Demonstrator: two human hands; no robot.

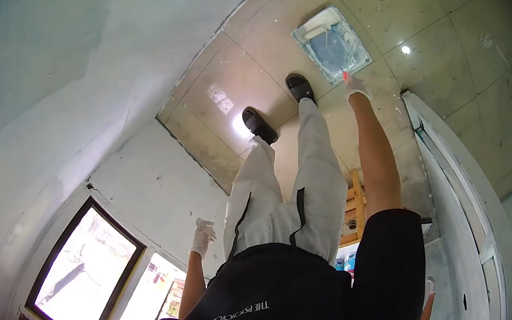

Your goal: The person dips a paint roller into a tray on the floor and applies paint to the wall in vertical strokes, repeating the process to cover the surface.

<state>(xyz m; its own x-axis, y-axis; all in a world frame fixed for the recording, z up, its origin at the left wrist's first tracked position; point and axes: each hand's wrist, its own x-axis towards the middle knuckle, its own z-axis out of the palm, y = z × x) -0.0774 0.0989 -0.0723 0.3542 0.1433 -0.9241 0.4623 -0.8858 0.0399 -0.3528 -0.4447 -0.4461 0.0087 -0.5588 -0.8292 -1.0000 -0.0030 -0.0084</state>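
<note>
The gloved right hand (358, 89) pinches a red handle (346, 77) at five o'clock of the paint tray (362, 59). The left hand (203, 238) hangs at seven o'clock; its grip I cannot tell.

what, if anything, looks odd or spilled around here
The tray has whitish smears over its rim, and pale marks show on the floor tiles, which looks messy; whether they're spilled paint, I can't tell.
</note>
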